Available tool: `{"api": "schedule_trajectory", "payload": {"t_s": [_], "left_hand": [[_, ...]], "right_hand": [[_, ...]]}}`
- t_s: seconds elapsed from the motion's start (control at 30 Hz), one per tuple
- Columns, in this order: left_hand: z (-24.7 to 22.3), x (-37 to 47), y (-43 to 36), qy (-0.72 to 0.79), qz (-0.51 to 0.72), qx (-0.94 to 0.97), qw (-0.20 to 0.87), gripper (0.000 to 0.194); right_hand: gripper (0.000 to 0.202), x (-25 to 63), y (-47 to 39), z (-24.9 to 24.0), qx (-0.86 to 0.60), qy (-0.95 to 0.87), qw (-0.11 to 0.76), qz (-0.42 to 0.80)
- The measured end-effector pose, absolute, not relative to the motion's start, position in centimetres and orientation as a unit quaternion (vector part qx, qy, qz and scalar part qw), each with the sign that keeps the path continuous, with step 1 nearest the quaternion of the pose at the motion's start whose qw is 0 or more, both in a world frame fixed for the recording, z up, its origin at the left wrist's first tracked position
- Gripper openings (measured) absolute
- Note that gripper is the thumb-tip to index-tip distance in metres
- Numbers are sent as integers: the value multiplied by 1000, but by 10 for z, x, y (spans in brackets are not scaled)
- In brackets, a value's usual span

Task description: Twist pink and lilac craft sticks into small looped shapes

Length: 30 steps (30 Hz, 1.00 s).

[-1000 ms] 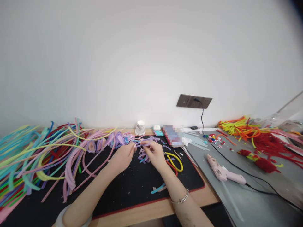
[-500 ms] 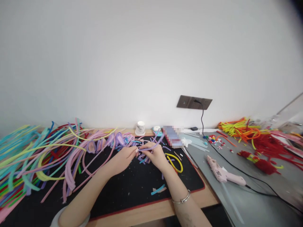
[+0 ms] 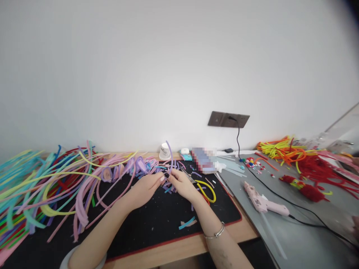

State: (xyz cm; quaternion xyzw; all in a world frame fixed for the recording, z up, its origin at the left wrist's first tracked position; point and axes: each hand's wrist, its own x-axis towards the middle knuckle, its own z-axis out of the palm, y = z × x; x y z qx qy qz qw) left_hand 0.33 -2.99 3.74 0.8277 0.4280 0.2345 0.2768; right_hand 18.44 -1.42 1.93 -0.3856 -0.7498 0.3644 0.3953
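My left hand [image 3: 150, 186] and my right hand [image 3: 180, 183] meet over the black mat [image 3: 157, 228], fingertips pinched close together. A purple pipe cleaner [image 3: 171, 155] rises from between the fingertips of my right hand, its upper end curving left in front of the paper cup. The fingers of my left hand are closed at its lower end, which is mostly hidden. Short cut pieces [image 3: 168, 188] of pipe cleaner lie beneath the hands. Scissors with yellow handles [image 3: 206, 191] rest beside my right hand, partly behind it.
Many coloured pipe cleaners [image 3: 81, 194] cover the left side. A paper cup [image 3: 164, 151] and a phone-like object [image 3: 204, 160] stand at the back. On the grey table are a pink glue gun [image 3: 266, 205] with its cable, pompoms [image 3: 252, 162] and a red fuzzy piece [image 3: 305, 189].
The purple pipe cleaner has swung from slanting right to standing nearly upright. My right hand has turned slightly, uncovering more of the scissors. The view has shifted a little.
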Motion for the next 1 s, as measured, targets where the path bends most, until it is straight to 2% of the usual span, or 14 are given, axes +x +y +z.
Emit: {"api": "schedule_trajectory", "payload": {"t_s": [0.2,0.33,0.6,1.0], "left_hand": [[34,5,-31,421,237,843,238,31],[30,7,-32,417,236,855,198,32],[28,8,-30,443,231,856,137,32],[29,-7,-16,531,270,798,90,28]], "right_hand": [[38,179,-15,16,-381,-675,417,474],[34,175,-15,11,-396,-634,453,486],[30,171,-12,8,-409,-637,479,444],[23,188,-6,11,-411,-748,429,294]]}}
